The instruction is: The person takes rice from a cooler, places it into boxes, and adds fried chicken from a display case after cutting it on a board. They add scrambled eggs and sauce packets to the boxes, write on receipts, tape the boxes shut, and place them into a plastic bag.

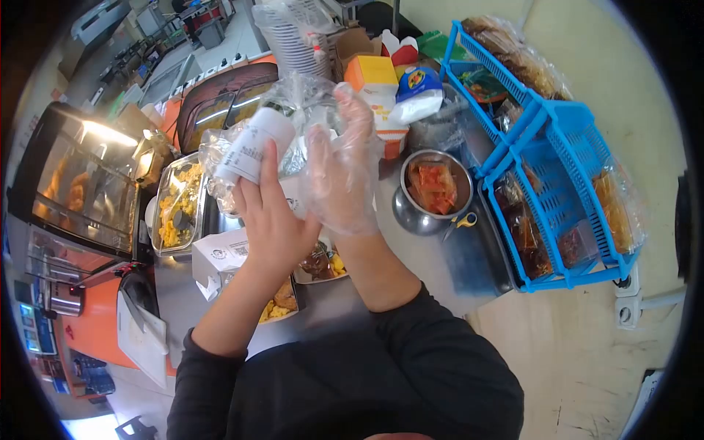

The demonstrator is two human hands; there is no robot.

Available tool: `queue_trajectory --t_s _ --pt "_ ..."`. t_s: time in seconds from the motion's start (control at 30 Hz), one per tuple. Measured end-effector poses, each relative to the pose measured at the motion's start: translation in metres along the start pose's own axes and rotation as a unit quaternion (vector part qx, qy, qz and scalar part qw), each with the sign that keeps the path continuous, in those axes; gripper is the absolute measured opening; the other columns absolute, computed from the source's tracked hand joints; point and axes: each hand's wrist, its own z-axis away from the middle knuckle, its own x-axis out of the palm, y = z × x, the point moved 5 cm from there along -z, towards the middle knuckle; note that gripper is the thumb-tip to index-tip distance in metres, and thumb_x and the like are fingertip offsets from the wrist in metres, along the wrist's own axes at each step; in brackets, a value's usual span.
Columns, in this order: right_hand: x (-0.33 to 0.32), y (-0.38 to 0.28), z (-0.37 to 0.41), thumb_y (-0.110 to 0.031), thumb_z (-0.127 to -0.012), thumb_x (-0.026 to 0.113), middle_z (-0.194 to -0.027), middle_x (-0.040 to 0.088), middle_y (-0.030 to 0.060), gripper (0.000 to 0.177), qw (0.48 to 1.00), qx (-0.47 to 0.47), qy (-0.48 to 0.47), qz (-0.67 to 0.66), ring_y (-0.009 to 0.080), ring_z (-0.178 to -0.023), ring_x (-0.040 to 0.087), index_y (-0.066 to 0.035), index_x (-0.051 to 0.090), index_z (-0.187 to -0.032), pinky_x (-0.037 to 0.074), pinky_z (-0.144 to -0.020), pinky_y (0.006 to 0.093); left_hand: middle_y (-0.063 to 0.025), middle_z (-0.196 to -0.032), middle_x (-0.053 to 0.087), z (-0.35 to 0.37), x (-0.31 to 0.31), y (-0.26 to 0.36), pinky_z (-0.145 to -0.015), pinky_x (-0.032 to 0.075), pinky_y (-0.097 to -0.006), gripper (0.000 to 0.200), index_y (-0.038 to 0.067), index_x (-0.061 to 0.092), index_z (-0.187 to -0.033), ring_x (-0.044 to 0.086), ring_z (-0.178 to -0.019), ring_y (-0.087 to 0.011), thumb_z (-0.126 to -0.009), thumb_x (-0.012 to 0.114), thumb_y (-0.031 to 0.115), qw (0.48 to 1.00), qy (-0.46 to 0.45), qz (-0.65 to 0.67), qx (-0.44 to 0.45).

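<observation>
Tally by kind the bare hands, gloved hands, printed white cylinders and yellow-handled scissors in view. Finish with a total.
Bare hand (left): 1
Gloved hand (right): 1
Printed white cylinder: 1
Yellow-handled scissors: 1
Total: 4

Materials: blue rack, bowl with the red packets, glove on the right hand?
Blue rack: likely molded plastic, slotted, slight sheen.
Bowl: polished metal, probably stainless; silvery reflections.
Glove on right hand: thin clear plastic film, wrinkled, skin showing through; exact polymer unclear.
</observation>
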Motion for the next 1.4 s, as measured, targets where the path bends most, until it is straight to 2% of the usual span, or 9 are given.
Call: queue_trajectory --t_s 0.33,0.37,0.47,0.6,0.83,0.87,1.0,1.13,1.4 --pt "-0.056 0.028 0.026 -0.003 -0.087 0.047 -0.127 0.046 0.0179 0.047 0.929 0.153 -0.044 -0.333 0.0310 -0.118 0.044 0.004 0.036 -0.132 0.029 -0.103 0.0390 -0.0232 -0.121 0.043 -0.066 0.057 0.039 -0.095 0.027 -0.0463 0.070 0.002 0.034 -0.135 0.039 -0.110 -0.0415 -0.073 0.063 0.018 0.999 0.022 -0.003 0.042" --pt "-0.077 0.032 0.024 -0.001 -0.087 0.046 -0.131 0.045 0.0146 0.048 0.992 -0.035 -0.111 -0.049 0.0278 -0.123 0.040 0.001 0.036 -0.134 0.027 -0.104 0.0376 -0.0239 -0.119 0.044 -0.072 0.066 0.041 -0.095 0.028 -0.0451 0.066 0.002 0.038 -0.132 0.040 -0.111 -0.0409 -0.074 0.062 0.021 0.999 0.026 -0.005 0.035" --pt "-0.115 0.033 0.048 -0.002 -0.086 0.047 -0.133 0.044 0.0145 0.045 0.973 0.107 -0.188 -0.084 0.0254 -0.125 0.039 0.000 0.042 -0.131 0.028 -0.103 0.0369 -0.0240 -0.120 0.046 -0.110 0.111 0.002 -0.093 0.033 -0.0456 0.068 0.001 0.039 -0.131 0.044 -0.108 -0.0398 -0.073 0.065 0.026 0.998 0.015 -0.061 -0.026" --pt "-0.154 0.099 0.115 -0.005 -0.085 0.049 -0.112 0.056 0.0091 0.027 0.929 0.338 -0.119 -0.088 0.0176 -0.103 0.052 0.000 0.056 -0.111 0.038 -0.092 0.0283 -0.0290 -0.121 0.048 -0.109 0.197 -0.018 -0.093 0.040 -0.0430 0.082 0.001 0.048 -0.125 0.049 -0.110 -0.0418 -0.059 0.072 0.043 0.840 -0.526 0.019 -0.130" --pt "-0.112 0.063 0.132 -0.003 -0.083 0.052 -0.083 0.057 0.0078 0.012 0.909 0.279 -0.304 0.048 0.0147 -0.070 0.054 -0.003 0.060 -0.091 0.043 -0.065 0.0248 -0.0095 -0.087 0.068 -0.095 0.050 -0.064 -0.073 0.050 -0.0312 0.036 0.007 0.064 -0.107 0.065 -0.077 -0.0192 -0.073 0.068 0.018 0.982 -0.113 0.118 -0.099" --pt "-0.100 0.058 0.137 -0.003 -0.083 0.052 -0.082 0.057 0.0077 0.012 0.903 0.278 -0.325 0.035 0.0150 -0.070 0.054 -0.003 0.060 -0.090 0.043 -0.064 0.0249 -0.0184 -0.120 0.054 -0.087 0.008 -0.074 -0.095 0.039 -0.0323 0.045 0.006 0.055 -0.119 0.054 -0.108 -0.0289 -0.075 0.063 0.013 0.937 -0.160 0.198 -0.238" --pt "-0.069 0.050 0.153 -0.003 -0.082 0.052 -0.081 0.057 0.0077 0.010 0.905 0.245 -0.343 0.054 0.0160 -0.071 0.054 -0.002 0.061 -0.087 0.043 -0.064 0.0256 -0.0051 -0.092 0.066 0.006 -0.150 -0.133 -0.065 0.049 -0.0241 0.029 0.003 0.063 -0.106 0.062 -0.076 -0.0123 -0.077 0.062 0.004 0.940 0.075 0.176 -0.282" --pt "-0.082 0.072 0.146 -0.006 -0.082 0.053 -0.082 0.058 0.0083 0.009 0.910 0.233 -0.285 0.189 0.0177 -0.072 0.055 -0.002 0.061 -0.086 0.043 -0.065 0.0267 -0.0093 -0.090 0.066 0.175 -0.183 -0.201 -0.075 0.048 -0.0282 0.033 0.007 0.066 -0.101 0.062 -0.086 -0.0151 -0.071 0.054 0.002 0.853 -0.151 -0.014 -0.499" --pt "-0.066 0.044 0.147 -0.008 -0.080 0.056 -0.080 0.057 0.0092 0.010 0.875 0.176 -0.285 0.349 0.0193 -0.070 0.054 -0.002 0.059 -0.088 0.045 -0.066 0.0292 -0.0069 -0.096 0.062 0.251 -0.075 -0.246 -0.078 0.044 -0.0389 0.036 0.010 0.064 -0.101 0.058 -0.094 -0.0246 -0.070 0.067 0.027 0.841 -0.331 -0.231 -0.361"
